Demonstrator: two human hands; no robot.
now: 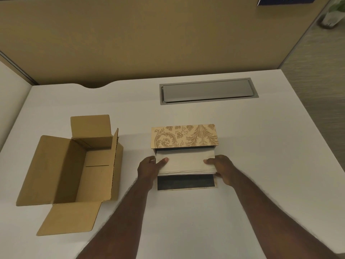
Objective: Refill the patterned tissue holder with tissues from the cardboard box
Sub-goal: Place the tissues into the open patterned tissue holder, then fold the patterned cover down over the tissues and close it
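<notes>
The patterned tissue holder [184, 136] stands in the middle of the white desk, tan with a brown leaf print. Its dark flap [185, 182] lies open flat toward me. A stack of white tissues [185, 163] sits half inside the holder's open front. My left hand [150, 168] grips the stack's left end, thumb on top. My right hand [222, 168] grips its right end the same way. The cardboard box [74, 165] lies to the left with its flaps open, and no tissues show inside it.
A grey cable hatch [207, 90] is set into the desk [261, 146] behind the holder. A tan partition wall [149, 38] runs along the back. The desk's right edge drops to the floor at the far right.
</notes>
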